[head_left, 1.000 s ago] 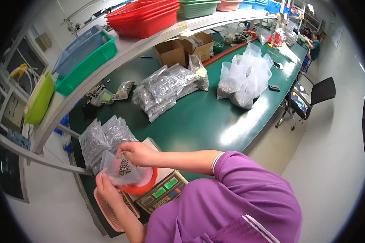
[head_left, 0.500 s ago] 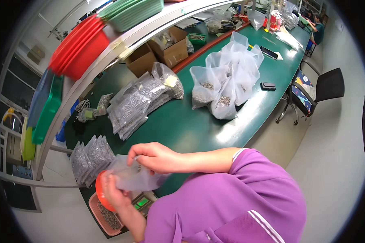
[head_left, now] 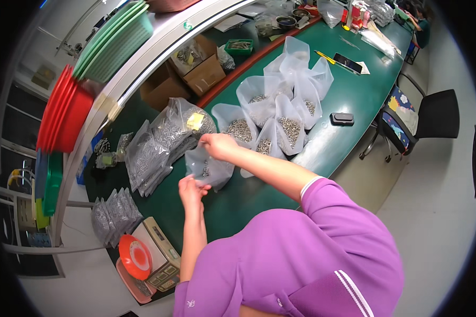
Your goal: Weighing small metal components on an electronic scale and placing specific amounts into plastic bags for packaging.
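A translucent plastic bag is held between my two hands over the green table, with small metal pieces visible inside it. My right hand is closed on the bag's upper rim. My left hand is closed at its lower left edge; the exact finger grip is partly hidden. Just beyond stand several similar open bags of small metal parts, close to my right hand. An orange dish rests tilted against or on a weighing scale, nearer to me on the left.
Sealed bags of metal parts lie in a large pile and a smaller stack. A pink tray sits beside the scale. A black case, a phone and cardboard boxes occupy the table; a shelf frame borders the left.
Both hands have carried the bag away from the scale, forward and right, toward the group of open bags. The orange dish has been let go by my left hand.
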### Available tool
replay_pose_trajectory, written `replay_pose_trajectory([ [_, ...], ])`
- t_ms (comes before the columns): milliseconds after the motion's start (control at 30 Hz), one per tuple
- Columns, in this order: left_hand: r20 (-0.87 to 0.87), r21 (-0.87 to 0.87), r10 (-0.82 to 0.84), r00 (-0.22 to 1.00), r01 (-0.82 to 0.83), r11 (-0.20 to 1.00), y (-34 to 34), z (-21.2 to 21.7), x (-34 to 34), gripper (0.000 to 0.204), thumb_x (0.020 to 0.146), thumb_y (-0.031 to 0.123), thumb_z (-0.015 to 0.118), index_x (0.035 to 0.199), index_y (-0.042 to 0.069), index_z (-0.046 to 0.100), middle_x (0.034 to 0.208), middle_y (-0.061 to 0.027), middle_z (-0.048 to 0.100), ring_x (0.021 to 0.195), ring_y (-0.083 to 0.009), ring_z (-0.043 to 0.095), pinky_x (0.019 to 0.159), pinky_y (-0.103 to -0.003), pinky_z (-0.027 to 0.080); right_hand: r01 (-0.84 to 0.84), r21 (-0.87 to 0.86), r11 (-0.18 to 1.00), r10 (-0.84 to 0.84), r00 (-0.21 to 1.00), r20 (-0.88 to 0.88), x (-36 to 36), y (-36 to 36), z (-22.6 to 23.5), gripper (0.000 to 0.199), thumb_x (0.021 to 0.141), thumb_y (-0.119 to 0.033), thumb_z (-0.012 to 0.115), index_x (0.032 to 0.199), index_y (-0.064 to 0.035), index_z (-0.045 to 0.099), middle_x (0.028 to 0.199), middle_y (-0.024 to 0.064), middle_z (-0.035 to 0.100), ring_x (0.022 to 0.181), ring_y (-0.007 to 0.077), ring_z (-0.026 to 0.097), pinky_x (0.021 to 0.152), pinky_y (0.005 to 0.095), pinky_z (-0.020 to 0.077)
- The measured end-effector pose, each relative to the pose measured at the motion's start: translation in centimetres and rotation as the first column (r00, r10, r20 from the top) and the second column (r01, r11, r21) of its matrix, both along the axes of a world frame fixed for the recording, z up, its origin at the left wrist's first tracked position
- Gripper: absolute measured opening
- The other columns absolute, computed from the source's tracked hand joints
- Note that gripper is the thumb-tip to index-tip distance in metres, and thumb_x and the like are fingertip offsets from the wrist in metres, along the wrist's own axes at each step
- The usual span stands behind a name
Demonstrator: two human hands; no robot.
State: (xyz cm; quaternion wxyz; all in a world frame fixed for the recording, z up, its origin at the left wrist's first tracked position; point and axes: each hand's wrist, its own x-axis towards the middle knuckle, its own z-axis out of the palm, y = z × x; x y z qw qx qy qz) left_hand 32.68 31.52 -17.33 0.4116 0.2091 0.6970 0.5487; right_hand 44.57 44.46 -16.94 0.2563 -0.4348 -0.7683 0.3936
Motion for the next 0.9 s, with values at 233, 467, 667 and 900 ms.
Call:
replay_pose_trajectory([
  [233,0.056,-0.020,-0.066,0.996,0.067,0.998,4.0,-1.2,0.1,0.027,0.088,0.010,0.036,0.111,-0.003,0.037,0.079,-0.0169,0.057,0.054,-0.0216,0.060,0.041,-0.023,0.044,0.025,0.093,0.995,-0.026,1.000,0.012,0.0,3.0,-3.3,0.019,0.077,-0.018,0.049,0.090,-0.0168,0.063,0.084,0.0098,0.064,0.081,0.0287,0.061,0.071,0.0401,0.0480],
  [467,0.075,-0.008,-0.085,0.994,0.086,0.996,3.5,-1.6,-0.6,0.034,0.091,0.018,0.040,0.118,-0.002,0.034,0.078,-0.0133,0.057,0.055,-0.0184,0.059,0.044,-0.023,0.045,-0.100,0.174,0.980,0.112,0.992,-0.060,2.1,1.8,-0.1,0.022,0.077,-0.020,0.056,0.097,-0.0129,0.060,0.084,0.0109,0.062,0.081,0.0300,0.060,0.070,0.0406,0.0477],
  [667,0.096,-0.079,-0.188,0.978,0.195,0.978,3.9,-1.2,0.2,0.050,0.091,0.028,0.045,0.126,-0.003,0.025,0.074,-0.0107,0.056,0.052,-0.0165,0.058,0.043,-0.022,0.043,-0.175,0.424,0.889,0.171,0.984,0.048,5.9,-2.8,1.7,0.024,0.078,-0.017,0.055,0.101,-0.0103,0.056,0.084,0.0119,0.058,0.078,0.0292,0.059,0.062,0.0388,0.0478],
  [900,0.003,-0.063,-0.112,0.994,0.112,0.992,2.0,0.4,0.2,0.057,0.092,0.037,0.042,0.128,-0.003,0.022,0.066,-0.0054,0.051,0.053,-0.0157,0.057,0.044,-0.022,0.042,-0.370,0.257,0.893,0.233,0.868,0.438,6.1,-3.3,1.6,0.027,0.083,-0.035,0.052,0.092,-0.0104,0.058,0.070,0.0130,0.059,0.068,0.0302,0.060,0.060,0.0413,0.0477],
])
